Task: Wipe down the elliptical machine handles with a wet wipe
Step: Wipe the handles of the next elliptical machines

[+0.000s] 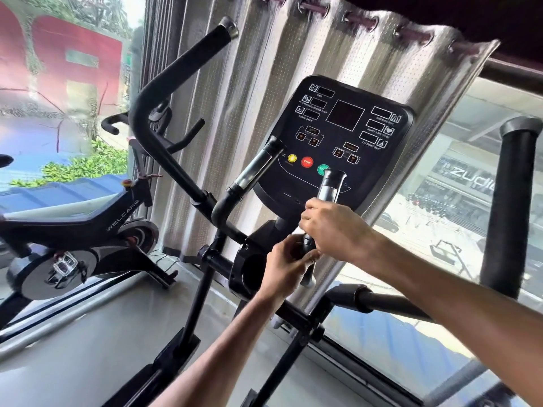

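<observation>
The elliptical's right inner handle (331, 186), a short bar with a shiny sensor grip, stands below the black console (349, 133). My right hand (335, 230) grips this handle under the sensor; a small edge of the white wet wipe (299, 230) shows at its fingers. My left hand (286, 267) holds the dark lower part of the same handle just beneath. The left inner handle (255, 168) stands untouched. The long left moving arm (164, 92) curves up to the left, and the right moving arm (512, 207) rises at the right edge.
A black spin bike (79, 230) stands at the left by the window. A silver curtain (293, 54) hangs behind the console. The elliptical's frame bars (390, 301) cross below my arms, over a grey floor (88, 348).
</observation>
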Demonstrator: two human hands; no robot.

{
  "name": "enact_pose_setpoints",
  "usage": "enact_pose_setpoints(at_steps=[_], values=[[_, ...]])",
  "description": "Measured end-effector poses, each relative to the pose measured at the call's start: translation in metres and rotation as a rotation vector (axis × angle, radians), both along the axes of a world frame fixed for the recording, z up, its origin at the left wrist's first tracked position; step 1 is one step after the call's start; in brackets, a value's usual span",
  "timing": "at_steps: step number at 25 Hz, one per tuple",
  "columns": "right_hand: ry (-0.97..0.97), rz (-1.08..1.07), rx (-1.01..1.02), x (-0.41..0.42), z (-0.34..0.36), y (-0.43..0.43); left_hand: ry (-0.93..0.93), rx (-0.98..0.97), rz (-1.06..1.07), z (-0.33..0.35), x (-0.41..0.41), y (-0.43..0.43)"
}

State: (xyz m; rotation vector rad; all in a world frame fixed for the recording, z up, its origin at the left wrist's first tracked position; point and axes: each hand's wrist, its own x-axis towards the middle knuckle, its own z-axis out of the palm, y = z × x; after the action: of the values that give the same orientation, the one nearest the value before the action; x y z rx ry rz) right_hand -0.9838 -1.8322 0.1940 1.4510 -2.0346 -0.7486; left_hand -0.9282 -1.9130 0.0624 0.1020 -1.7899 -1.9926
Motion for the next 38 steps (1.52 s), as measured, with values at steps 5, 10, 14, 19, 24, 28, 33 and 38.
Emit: enact_pose_setpoints(at_steps=[5, 10, 14, 19, 24, 28, 33, 38], values=[[0.120, 0.136, -0.024, -0.012, 0.011, 0.017, 0.002, 0.093, -0.004, 0.003, 0.005, 0.002], [0.156, 0.072, -0.186, -0.026, 0.043, 0.013, 0.006, 0.086, 0.013, 0.001, 0.004, 0.000], [0.060, -0.057, -0.484, -0.041, 0.046, 0.006, 0.004, 0.084, 0.015, 0.003, 0.006, 0.000], [-0.313, -0.386, -0.750, -0.053, 0.067, 0.020, 0.001, 0.071, -0.007, 0.006, 0.009, 0.001], [-0.355, -0.239, -0.748, -0.043, 0.064, 0.019, 0.003, 0.067, 0.003, 0.006, 0.008, 0.001], [-0.397, -0.182, -0.732, -0.047, 0.073, 0.015, -0.010, 0.060, 0.000, 0.008, 0.008, 0.000], [-0.374, -0.210, -0.731, -0.050, 0.067, 0.018, -0.019, 0.022, 0.001, 0.010, 0.012, 0.000], [-0.169, 0.107, -0.825, -0.045, 0.042, 0.020, 0.007, 0.057, -0.008, 0.009, 0.010, 0.000]])
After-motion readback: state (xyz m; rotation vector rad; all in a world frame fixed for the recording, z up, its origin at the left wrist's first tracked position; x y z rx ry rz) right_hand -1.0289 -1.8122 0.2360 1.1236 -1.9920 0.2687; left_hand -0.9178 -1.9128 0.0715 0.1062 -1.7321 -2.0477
